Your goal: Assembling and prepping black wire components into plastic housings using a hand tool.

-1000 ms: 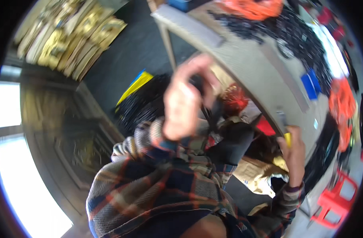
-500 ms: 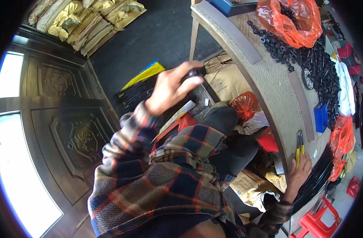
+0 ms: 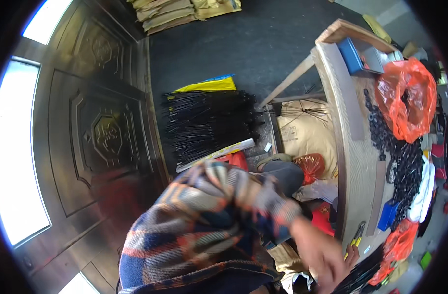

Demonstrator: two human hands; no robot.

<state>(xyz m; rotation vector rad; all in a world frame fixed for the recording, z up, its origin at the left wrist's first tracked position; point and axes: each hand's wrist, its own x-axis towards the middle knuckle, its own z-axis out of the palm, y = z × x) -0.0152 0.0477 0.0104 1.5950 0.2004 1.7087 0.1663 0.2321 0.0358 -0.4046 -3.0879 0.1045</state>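
Thin black rods (image 3: 209,122) lie gathered, but loose black plastic parts (image 3: 408,179) on the pale wooden surface (image 3: 359,191) suggest unfinished work; yellow-handled metal pliers (image 3: 359,234) lie at the right hand (image 3: 351,256), and whether its fingers or the blurred left hand's (image 3: 322,252) are clamped, I cannot tell.

Nothing can be read word for word. The dark door (image 3: 60,161) bears a raised, character-like emblem (image 3: 109,137) in its octagonal panel, with a similar upper emblem (image 3: 102,51) in the panel above. Below the desk (image 3: 354,196), the tan sack (image 3: 310,139) carries a small printed patch (image 3: 288,133), apparently lettering, too small to make out.
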